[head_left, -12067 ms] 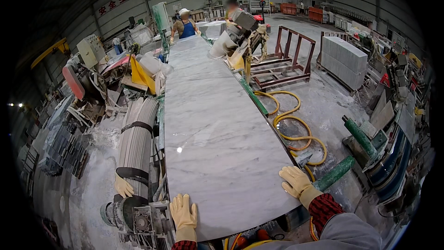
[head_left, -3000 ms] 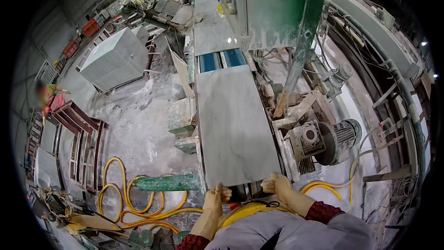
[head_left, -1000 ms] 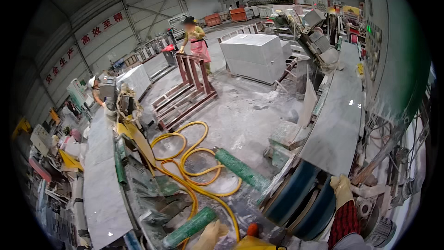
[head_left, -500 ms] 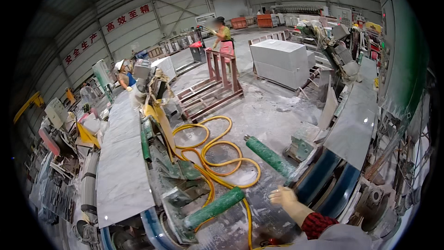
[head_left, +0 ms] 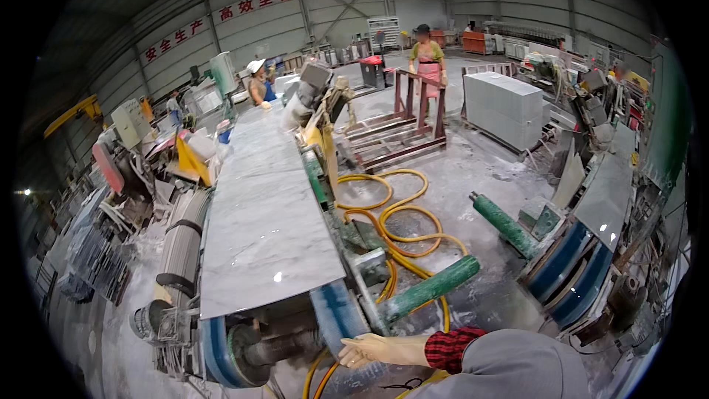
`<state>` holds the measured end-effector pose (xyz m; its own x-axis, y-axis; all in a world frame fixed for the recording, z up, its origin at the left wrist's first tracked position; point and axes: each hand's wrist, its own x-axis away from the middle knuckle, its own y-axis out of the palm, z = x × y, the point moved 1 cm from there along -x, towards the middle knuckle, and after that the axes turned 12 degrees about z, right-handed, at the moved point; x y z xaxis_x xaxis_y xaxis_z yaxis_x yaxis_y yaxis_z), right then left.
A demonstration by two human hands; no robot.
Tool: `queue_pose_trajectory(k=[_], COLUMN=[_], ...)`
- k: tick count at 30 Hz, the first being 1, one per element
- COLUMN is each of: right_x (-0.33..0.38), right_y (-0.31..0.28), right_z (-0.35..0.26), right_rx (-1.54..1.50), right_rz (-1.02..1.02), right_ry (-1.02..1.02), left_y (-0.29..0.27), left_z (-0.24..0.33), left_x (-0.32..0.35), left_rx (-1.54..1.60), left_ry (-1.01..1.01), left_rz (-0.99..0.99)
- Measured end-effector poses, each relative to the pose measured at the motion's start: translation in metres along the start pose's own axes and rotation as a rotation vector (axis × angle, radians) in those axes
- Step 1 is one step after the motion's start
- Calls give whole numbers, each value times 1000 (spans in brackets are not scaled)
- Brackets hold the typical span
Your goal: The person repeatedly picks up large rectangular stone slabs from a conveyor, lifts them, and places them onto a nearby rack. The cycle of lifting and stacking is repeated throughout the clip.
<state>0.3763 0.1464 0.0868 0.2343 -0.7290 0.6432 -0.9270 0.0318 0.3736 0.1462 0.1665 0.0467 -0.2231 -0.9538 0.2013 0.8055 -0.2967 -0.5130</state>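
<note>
From the lower right my right hand (head_left: 360,350), in a pale glove below a red and black checked cuff, reaches left. Its fingers are loosely stretched and I see nothing in them. It is nearest the blue conveyor belt (head_left: 336,314) at the near end of the left line; whether it touches the belt is unclear. Veined grey-white stone slabs (head_left: 269,244) lie along that line, running away from me. Beside it sticks out a green roller (head_left: 436,284). My left hand is out of view.
Yellow hose (head_left: 413,236) lies looped on the wet floor. A brown metal rack (head_left: 399,137) and a stack of slabs (head_left: 502,111) stand beyond. One person (head_left: 428,66) is behind the rack, another (head_left: 260,89) by the left line. A second conveyor (head_left: 565,262) runs on the right.
The view has swung left, so the scene sits farther right. My right hand has moved left, from beside the right conveyor to the near end of the left one. The person behind the rack has turned.
</note>
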Motion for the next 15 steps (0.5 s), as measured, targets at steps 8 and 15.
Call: queue_pose_trajectory(k=[8, 15], right_x=[-100, -177], right_y=[100, 150], right_z=[-19, -40], right_rx=[-316, -583], right_rz=[54, 71], right_ry=[85, -32], left_y=[-127, -182], left_z=[-43, -60], left_x=[6, 5], left_rx=[-72, -144], left_ry=[-43, -73], left_rz=[214, 294])
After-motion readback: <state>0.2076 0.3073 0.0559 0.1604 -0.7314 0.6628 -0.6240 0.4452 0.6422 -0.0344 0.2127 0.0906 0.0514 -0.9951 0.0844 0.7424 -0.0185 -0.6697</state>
